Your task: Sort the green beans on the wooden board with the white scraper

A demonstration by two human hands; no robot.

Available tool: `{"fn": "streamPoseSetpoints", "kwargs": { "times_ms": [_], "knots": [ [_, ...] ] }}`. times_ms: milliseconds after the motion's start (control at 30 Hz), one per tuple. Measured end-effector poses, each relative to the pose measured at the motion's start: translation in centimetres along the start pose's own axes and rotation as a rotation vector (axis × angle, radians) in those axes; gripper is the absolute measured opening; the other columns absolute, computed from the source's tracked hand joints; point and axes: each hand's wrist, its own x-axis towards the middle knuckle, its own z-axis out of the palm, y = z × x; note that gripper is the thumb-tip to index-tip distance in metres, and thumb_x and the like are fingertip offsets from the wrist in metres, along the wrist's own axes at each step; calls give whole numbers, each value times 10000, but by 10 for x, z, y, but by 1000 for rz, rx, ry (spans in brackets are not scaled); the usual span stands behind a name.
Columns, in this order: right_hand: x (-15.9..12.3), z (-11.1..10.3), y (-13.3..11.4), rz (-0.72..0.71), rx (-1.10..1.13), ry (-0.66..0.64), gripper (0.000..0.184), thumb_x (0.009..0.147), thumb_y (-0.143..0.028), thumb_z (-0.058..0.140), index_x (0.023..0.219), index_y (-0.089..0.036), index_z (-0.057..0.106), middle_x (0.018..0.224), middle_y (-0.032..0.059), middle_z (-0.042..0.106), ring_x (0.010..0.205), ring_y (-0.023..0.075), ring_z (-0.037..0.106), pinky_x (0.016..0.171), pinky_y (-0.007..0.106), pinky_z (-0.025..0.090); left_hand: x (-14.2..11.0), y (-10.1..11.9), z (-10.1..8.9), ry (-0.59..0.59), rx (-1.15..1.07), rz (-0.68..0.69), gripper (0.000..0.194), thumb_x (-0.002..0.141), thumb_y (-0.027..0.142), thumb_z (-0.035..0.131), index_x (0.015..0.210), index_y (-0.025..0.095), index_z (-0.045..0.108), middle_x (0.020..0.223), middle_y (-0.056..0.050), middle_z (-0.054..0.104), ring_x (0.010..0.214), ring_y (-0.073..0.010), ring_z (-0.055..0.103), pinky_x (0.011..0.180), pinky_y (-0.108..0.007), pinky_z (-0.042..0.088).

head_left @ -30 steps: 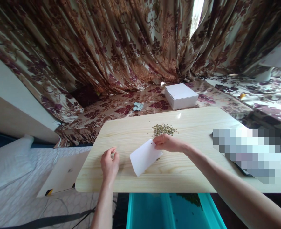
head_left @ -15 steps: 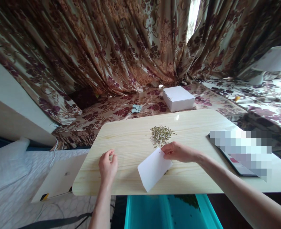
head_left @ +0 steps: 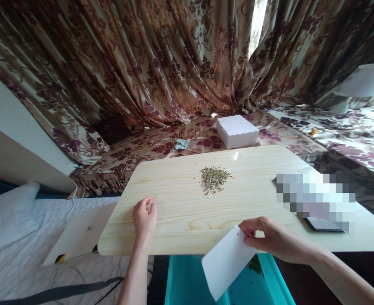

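Note:
My right hand pinches a corner of a white card, which tilts over the table's front edge above a teal two-part bin. Small dark green bits lie in the bin's right compartment, partly hidden behind the card. Farther back on the table, a loose pile of small greenish seed-like grains is spread out, with some white bits at its near side. My left hand rests on the table at the left, its fingers loosely curled and nothing showing in them.
A pale wood table spans the middle. At its right lies a blurred-out flat object. Behind stand a white box and a folded light cloth on a floral-covered ledge. A bed is at the left.
My right hand has drawn the white card toward me and right, from the tabletop to over the bin. Dark bits seen beside the card on the table are gone from there. My left hand stays put.

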Motion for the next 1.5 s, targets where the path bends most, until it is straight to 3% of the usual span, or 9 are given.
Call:
{"fn": "streamPoseSetpoints", "kwargs": {
  "times_ms": [167,333,433,533,800,1233,1500],
  "knots": [
    [-19,-4,12,43,95,226,204,752,-402,636,788,-238,752,764,40,732,726,218,670,672,291,538,1,1,-1,2,-3,6,278,738,314,463,898,191,655,895,-72,671,884,-236,611,866,-381,472],
    [-12,-24,37,20,388,664,402,532,-588,772,715,-235,716,734,78,748,713,267,698,680,373,591,0,2,-1,1,-4,2,276,740,311,462,896,192,656,905,-74,676,885,-233,614,861,-379,477],
    [-3,-30,51,42,446,896,406,491,-573,797,720,-254,695,737,57,745,699,264,701,656,383,596,0,2,-1,3,-2,-2,270,742,305,462,899,198,654,906,-70,678,891,-229,614,865,-373,476],
    [5,-30,61,93,443,1008,370,512,-499,798,766,-252,690,772,50,753,709,261,705,641,377,592,0,3,-2,-2,-1,0,269,745,310,460,895,196,653,908,-75,680,895,-230,615,864,-372,477],
    [23,-25,72,82,405,1025,318,597,-447,742,838,-245,697,874,55,758,774,254,704,643,357,581,0,4,-2,-5,4,-1,270,744,327,461,887,197,648,908,-79,679,900,-240,612,867,-385,474],
    [21,-26,62,116,441,1003,308,601,-442,734,835,-243,710,825,57,751,774,256,698,598,312,564,0,0,0,-11,9,2,263,744,327,463,892,202,641,916,-75,677,906,-241,619,853,-372,484],
    [26,-28,50,130,405,965,272,591,-437,688,784,-246,697,851,54,764,828,278,701,708,337,564,1,0,3,-25,92,25,227,734,287,474,874,226,642,935,-74,652,948,-267,592,918,-405,443]
  ]
}}
